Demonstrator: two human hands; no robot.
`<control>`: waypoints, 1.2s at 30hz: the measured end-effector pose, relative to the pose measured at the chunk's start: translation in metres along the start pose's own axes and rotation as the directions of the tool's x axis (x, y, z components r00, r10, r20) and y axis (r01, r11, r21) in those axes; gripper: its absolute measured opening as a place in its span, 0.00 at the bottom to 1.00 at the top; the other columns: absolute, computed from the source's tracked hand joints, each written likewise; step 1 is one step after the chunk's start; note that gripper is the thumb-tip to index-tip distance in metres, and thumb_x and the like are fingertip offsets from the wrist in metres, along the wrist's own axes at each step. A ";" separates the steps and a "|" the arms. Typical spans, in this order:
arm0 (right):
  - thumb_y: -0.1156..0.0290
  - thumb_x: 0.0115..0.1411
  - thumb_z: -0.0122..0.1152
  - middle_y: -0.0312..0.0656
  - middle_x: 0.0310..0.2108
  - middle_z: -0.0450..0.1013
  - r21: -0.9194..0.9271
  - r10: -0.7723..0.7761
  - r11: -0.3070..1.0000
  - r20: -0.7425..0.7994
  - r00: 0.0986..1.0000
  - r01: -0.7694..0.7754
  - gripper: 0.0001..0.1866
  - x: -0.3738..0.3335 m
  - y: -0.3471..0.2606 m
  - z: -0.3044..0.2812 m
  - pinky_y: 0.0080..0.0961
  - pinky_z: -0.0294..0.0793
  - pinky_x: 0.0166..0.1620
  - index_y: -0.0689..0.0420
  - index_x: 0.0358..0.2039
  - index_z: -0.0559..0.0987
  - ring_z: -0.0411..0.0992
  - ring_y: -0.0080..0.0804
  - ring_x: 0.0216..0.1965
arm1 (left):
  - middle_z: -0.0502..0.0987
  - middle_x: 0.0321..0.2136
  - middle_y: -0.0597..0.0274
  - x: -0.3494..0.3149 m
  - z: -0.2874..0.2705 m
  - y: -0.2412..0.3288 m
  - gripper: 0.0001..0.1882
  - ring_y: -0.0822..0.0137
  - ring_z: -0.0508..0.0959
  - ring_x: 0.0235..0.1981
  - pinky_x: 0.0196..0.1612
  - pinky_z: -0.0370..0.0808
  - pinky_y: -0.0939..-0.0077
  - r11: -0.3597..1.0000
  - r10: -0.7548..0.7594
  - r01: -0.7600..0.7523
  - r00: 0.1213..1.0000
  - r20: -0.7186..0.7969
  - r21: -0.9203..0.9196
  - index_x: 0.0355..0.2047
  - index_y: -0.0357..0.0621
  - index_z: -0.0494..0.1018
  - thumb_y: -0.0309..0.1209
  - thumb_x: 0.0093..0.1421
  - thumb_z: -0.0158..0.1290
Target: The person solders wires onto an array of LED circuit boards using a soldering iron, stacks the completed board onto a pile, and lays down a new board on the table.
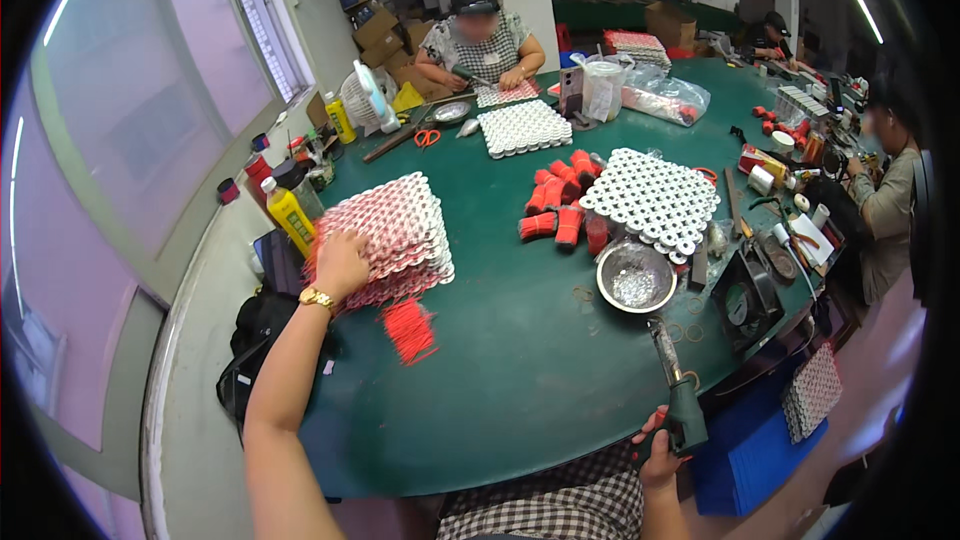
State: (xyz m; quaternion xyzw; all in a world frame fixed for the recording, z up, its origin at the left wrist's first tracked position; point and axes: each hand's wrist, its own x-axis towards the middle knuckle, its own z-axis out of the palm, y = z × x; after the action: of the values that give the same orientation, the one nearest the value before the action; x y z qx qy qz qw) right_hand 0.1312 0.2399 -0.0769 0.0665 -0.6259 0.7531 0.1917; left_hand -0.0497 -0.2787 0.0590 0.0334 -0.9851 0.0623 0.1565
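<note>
My left hand [342,262], with a gold watch at the wrist, is on the near left part of a stack of white-and-red panels [405,225]. Its fingers look bent round a panel there, though their tips are partly hidden. A loose bundle of thin red wires [409,331] lies in front of the stack. At the front edge of the table, my right hand [657,448] grips a green pistol-shaped soldering gun [686,415] by its handle. The gun's long metal barrel points up the table, its end close to a metal bowl [637,278] with silvery bits inside.
Red bundles [567,225] lie beside a stack of white round-cell panels [655,195]. A black boxy device [745,298] stands at right, near hand tools. Yellow bottle [288,215] and small fan [370,100] are at left. Across the table, another person [485,45] works on a panel.
</note>
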 end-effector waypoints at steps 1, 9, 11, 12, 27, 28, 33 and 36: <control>0.58 0.65 0.51 0.42 0.32 0.67 -0.008 0.008 1.000 -0.002 1.000 -0.008 0.22 -0.003 0.000 0.001 0.20 0.73 0.29 0.63 0.51 0.67 0.67 0.23 0.29 | 0.78 0.45 0.47 -0.001 0.002 0.001 0.23 0.48 0.77 0.48 0.53 0.73 0.61 1.000 -0.015 0.015 1.000 -0.001 -0.010 0.49 0.43 0.76 0.29 0.50 0.49; 0.61 0.65 0.50 0.43 0.34 0.66 0.032 -0.015 0.999 -0.061 0.998 0.017 0.20 -0.008 0.003 0.015 0.20 0.75 0.28 0.63 0.50 0.66 0.67 0.25 0.31 | 0.77 0.45 0.36 0.081 0.042 -0.056 0.27 0.49 0.77 0.50 0.53 0.72 0.63 0.866 -0.345 0.402 0.911 0.225 -0.297 0.49 0.37 0.76 0.45 0.59 0.46; 0.60 0.65 0.50 0.42 0.33 0.67 0.022 -0.017 1.000 -0.031 0.999 0.017 0.20 -0.005 0.003 0.016 0.20 0.74 0.30 0.62 0.50 0.66 0.67 0.24 0.30 | 0.59 0.63 0.33 0.083 0.068 -0.060 0.43 0.42 0.55 0.68 0.67 0.48 0.44 0.733 -0.586 0.652 0.750 0.307 -0.192 0.65 0.39 0.60 0.61 0.60 0.38; 0.60 0.65 0.50 0.42 0.33 0.67 -0.005 -0.030 1.000 -0.066 0.997 0.030 0.20 -0.007 0.006 0.011 0.20 0.74 0.30 0.62 0.50 0.66 0.67 0.24 0.30 | 0.51 0.67 0.37 0.083 0.070 -0.041 0.48 0.43 0.46 0.70 0.67 0.39 0.41 0.732 -0.589 0.668 0.719 0.368 -0.136 0.67 0.40 0.54 0.66 0.58 0.36; 0.70 0.65 0.52 0.43 0.38 0.69 0.148 -0.011 0.989 0.011 1.000 0.009 0.20 -0.012 0.016 0.003 0.25 0.76 0.39 0.61 0.56 0.65 0.71 0.25 0.33 | 0.46 0.71 0.51 0.060 -0.009 0.054 0.42 0.38 0.40 0.70 0.60 0.40 0.19 0.811 -0.584 0.582 0.793 0.175 0.070 0.65 0.49 0.62 0.65 0.60 0.42; 0.67 0.65 0.52 0.43 0.38 0.69 0.146 -0.024 0.989 0.004 1.000 0.023 0.20 -0.012 0.018 0.005 0.25 0.76 0.39 0.60 0.55 0.66 0.71 0.26 0.32 | 0.49 0.69 0.51 0.066 -0.016 0.079 0.39 0.39 0.42 0.70 0.60 0.43 0.20 0.859 -0.511 0.512 0.858 0.051 0.002 0.61 0.47 0.66 0.62 0.60 0.45; 0.58 0.66 0.51 0.44 0.37 0.69 0.164 -0.041 0.986 -0.006 0.999 0.041 0.22 -0.019 0.017 0.004 0.27 0.74 0.37 0.59 0.55 0.66 0.71 0.28 0.32 | 0.52 0.68 0.45 0.091 -0.023 0.278 0.31 0.39 0.45 0.69 0.62 0.48 0.25 0.934 0.114 -0.157 0.982 -0.151 -0.320 0.55 0.44 0.71 0.51 0.57 0.53; 0.52 0.66 0.52 0.44 0.37 0.69 0.164 -0.010 0.986 0.032 0.999 0.005 0.25 -0.037 0.023 -0.006 0.26 0.74 0.36 0.58 0.55 0.66 0.71 0.28 0.32 | 0.54 0.66 0.37 0.099 -0.017 0.376 0.40 0.39 0.50 0.68 0.64 0.52 0.35 0.840 0.396 -0.411 0.911 -0.116 -0.355 0.57 0.31 0.67 0.55 0.56 0.54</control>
State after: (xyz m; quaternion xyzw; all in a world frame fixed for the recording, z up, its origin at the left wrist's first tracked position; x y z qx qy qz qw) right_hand 0.1578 0.2349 -0.1114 0.0966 -0.5645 0.8002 0.1781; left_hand -0.1704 0.0913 0.0636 -0.2059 -0.9606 -0.0930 0.1619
